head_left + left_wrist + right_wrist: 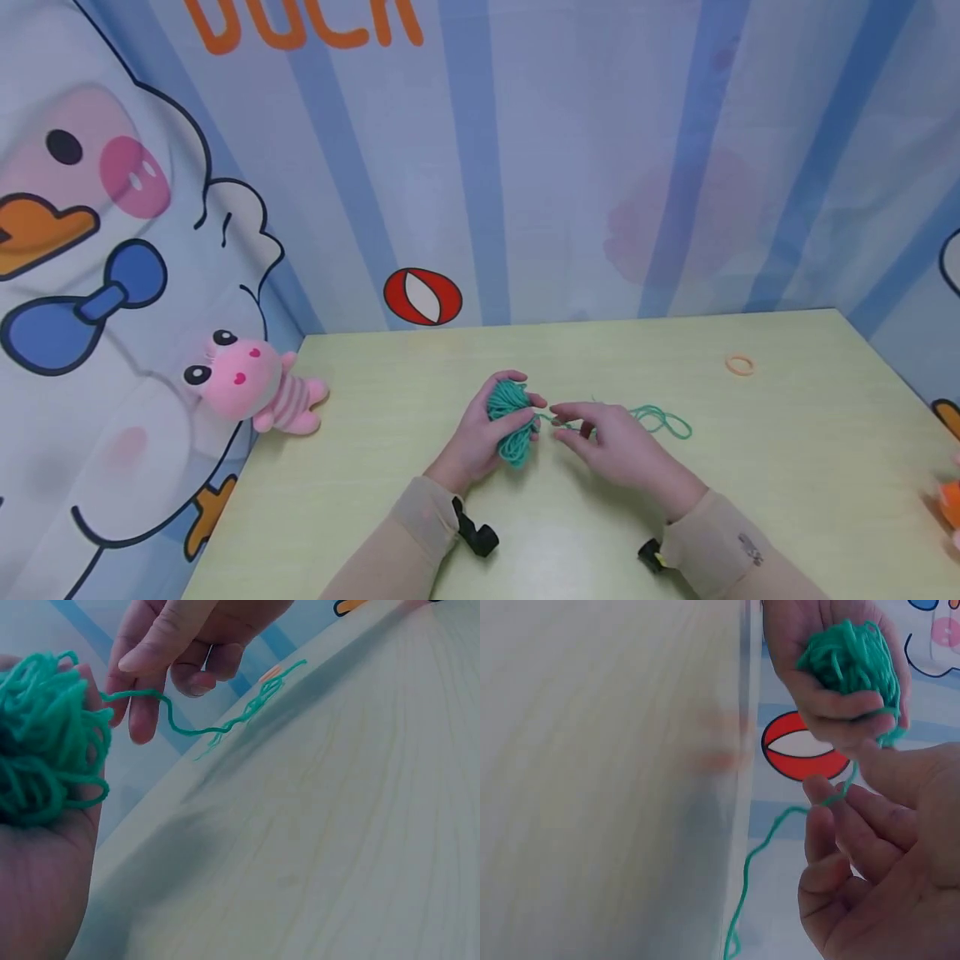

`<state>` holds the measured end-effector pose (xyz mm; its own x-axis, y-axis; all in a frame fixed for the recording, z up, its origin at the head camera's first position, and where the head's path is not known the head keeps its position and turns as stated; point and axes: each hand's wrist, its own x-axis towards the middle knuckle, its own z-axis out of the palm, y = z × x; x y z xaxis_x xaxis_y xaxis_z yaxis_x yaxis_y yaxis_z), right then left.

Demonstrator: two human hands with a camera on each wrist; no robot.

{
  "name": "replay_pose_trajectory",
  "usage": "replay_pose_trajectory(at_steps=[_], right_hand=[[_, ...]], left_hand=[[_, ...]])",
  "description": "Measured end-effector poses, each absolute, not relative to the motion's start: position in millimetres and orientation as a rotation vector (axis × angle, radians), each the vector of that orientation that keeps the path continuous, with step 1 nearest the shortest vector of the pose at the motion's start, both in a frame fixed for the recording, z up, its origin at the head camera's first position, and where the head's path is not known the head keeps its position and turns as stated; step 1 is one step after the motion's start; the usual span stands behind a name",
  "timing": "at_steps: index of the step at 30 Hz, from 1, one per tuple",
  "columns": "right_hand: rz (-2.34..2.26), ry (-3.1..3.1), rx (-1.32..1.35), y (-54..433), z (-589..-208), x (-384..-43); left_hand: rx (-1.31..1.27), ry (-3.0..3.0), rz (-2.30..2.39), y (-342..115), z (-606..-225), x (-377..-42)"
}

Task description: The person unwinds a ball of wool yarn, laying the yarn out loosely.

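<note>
A bundle of green yarn [510, 421] sits in my left hand [474, 437], whose fingers and thumb curl round it. In the left wrist view the yarn bundle [49, 742] shows many loose loops over the palm. One strand [761, 844] runs from the bundle to my right hand [618, 446], just to its right. That hand holds the strand loosely among its thumb and fingertips; the right wrist view shows its other fingers [829, 892] bent. Past the right hand, a loose yarn tail [667, 421] lies looped on the table.
The pale wooden table [360, 508] meets a blue striped backdrop [555, 167]. A pink plush toy [258, 383] lies at the left edge. An orange ring [739, 365] rests at the back right. Part of an orange object [950, 502] shows at the right edge.
</note>
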<state>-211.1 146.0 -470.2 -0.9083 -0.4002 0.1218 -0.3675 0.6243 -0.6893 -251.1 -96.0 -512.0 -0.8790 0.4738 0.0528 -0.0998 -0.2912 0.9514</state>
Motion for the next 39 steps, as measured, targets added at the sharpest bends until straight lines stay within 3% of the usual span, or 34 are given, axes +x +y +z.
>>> replay_pose_trajectory(at_steps=[6,17,31,39], right_hand=[[-1.184,2.884,-0.521,150.4,-464.9,-212.1],[-1.279,3.085,-0.215,206.1,-457.4,-213.5],[-0.888,3.023,0.104,269.2,-477.0,-225.8],[-0.824,3.032,0.043,256.3,-476.6,-224.8]], left_hand=[[0.442,1.663,2.208,-92.4,-512.9,-252.2],[0.400,1.610,2.271,-93.9,-511.3,-251.2],[0.373,1.649,2.321,-93.7,-516.7,-255.3],[0.381,1.634,2.333,-92.4,-517.0,-254.9]])
